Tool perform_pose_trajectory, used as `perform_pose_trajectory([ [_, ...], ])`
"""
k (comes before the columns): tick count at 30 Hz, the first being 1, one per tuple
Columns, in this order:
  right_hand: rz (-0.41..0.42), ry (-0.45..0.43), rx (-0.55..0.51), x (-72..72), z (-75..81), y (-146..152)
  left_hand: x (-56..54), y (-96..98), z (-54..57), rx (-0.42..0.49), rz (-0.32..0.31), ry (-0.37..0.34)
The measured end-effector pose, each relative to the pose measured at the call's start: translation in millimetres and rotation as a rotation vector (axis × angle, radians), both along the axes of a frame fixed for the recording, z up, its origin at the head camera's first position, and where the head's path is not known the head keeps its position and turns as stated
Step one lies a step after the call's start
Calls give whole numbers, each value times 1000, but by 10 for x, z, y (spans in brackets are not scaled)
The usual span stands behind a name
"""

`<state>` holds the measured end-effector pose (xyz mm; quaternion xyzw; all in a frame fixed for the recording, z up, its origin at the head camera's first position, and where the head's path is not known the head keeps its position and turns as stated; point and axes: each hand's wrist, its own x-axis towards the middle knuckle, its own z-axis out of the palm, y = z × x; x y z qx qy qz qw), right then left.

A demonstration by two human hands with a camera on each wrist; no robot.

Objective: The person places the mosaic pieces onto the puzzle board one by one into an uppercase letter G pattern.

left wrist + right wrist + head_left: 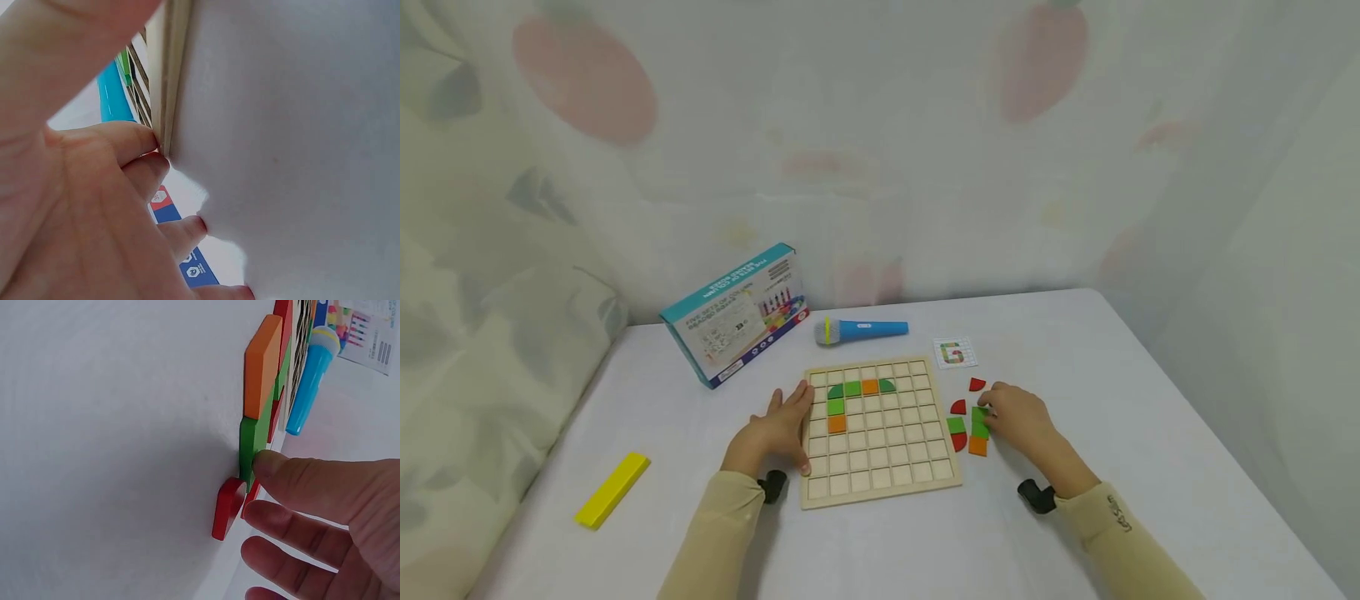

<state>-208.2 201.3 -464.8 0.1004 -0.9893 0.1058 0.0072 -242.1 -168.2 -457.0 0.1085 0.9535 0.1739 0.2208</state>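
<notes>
A wooden grid board (880,458) lies on the white table. Green and orange pieces form an angled row in its upper left cells. My left hand (778,429) is spread along the board's left edge, thumb low and fingertips near the upper corner. Right of the board, my right hand (1018,417) reaches over loose tiles. Its thumb touches a green tile (253,444), while the other fingers stand apart from it. An orange tile (977,446) adjoins the green ones. A red quarter-round piece (229,509) lies near the fingertips.
A small pattern card (955,352) lies beyond the board's right corner. Behind the board are a blue toy microphone (872,330) and a printed box (737,321). A yellow block (613,492) rests at the left. A fabric backdrop (880,208) hangs behind the table.
</notes>
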Motion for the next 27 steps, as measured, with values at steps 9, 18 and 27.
perform_pose_trajectory([
  [9,-15,-28,14,-56,-16,1,8,-9,5,15,0,0],
  [18,2,-74,25,-136,11,-11,2,-12,10,29,6,-7],
  [27,31,-2,17,-141,44,-127,15,-10,14,25,5,-6],
])
